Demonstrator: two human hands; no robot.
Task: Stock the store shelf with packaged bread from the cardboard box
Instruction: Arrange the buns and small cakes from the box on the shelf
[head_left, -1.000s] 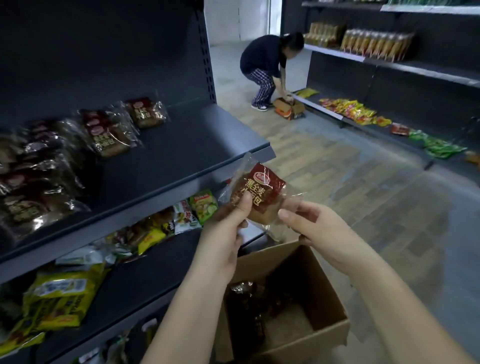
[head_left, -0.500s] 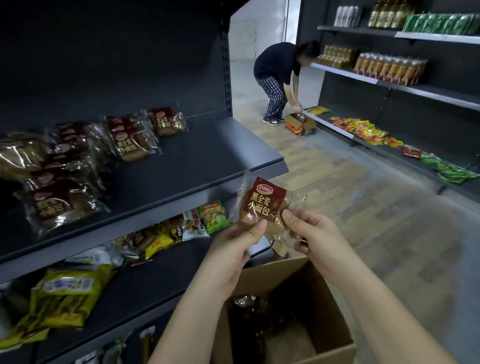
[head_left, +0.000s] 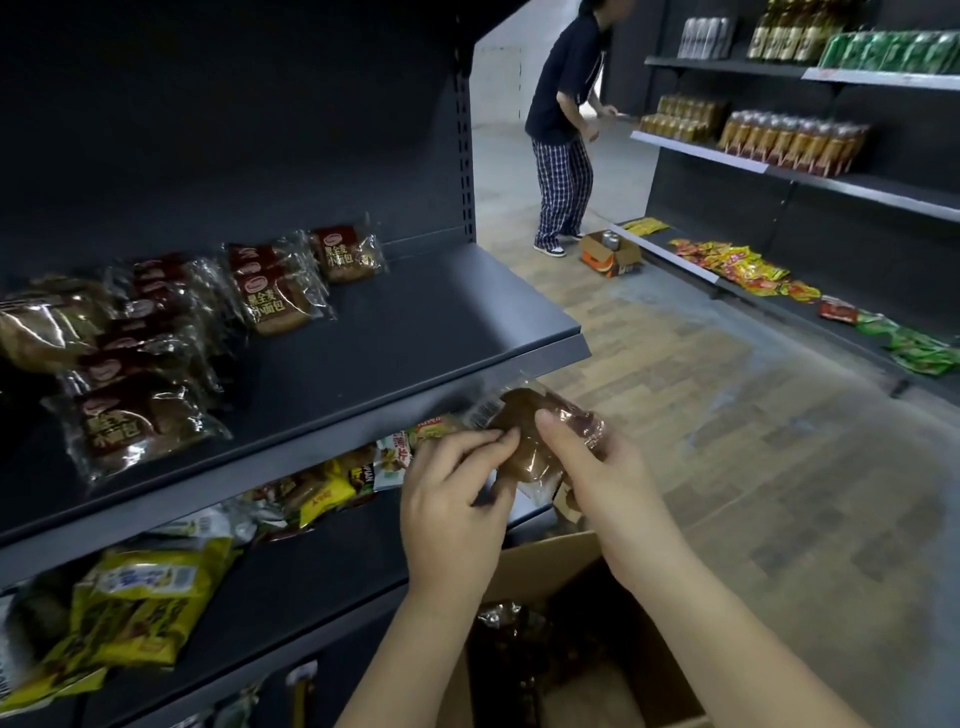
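A clear-wrapped brown bread packet (head_left: 524, 441) hangs just below the front edge of the dark shelf (head_left: 415, 332), its plain back side and barcode facing me. My left hand (head_left: 452, 499) pinches its left side. My right hand (head_left: 597, 467) grips its right side, thumb on top. Several bread packets with red labels (head_left: 270, 296) lie on the shelf's left and back part. An open cardboard box (head_left: 545, 561) stands below my arms, with more wrapped bread (head_left: 519, 654) inside.
The lower shelf (head_left: 291, 582) holds yellow and green snack bags. A person (head_left: 563, 130) stands down the aisle at the opposite shelving (head_left: 779, 171), with a small box (head_left: 610, 254) on the floor beside them. Tiled floor (head_left: 727, 441) stretches to my right.
The packet has been turned over between my hands, from red label facing me to its plain back. The person in the aisle has straightened up from bending over the small box.
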